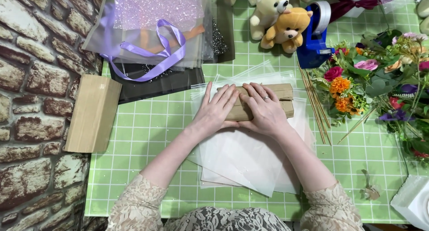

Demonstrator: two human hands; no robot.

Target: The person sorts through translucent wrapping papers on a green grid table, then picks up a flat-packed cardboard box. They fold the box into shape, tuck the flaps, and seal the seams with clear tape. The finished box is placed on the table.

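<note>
A brown paper-wrapped block (280, 100) lies on a stack of translucent white sheets (243, 161) spread over a green checked mat (147, 123). My left hand (217, 107) lies flat on the block's left end, fingers spread and pointing away from me. My right hand (264, 108), with a ring on one finger, presses flat on the block's middle. Both hands rest on top of it side by side; neither one curls around it.
A second brown block (93, 112) lies at the mat's left edge. Sheer wrapping sheets with a purple ribbon (154, 50) lie at the back. Two teddy bears (279, 21), a blue tape dispenser (315, 39), wooden sticks (315, 103) and a bunch of flowers (375, 79) fill the right.
</note>
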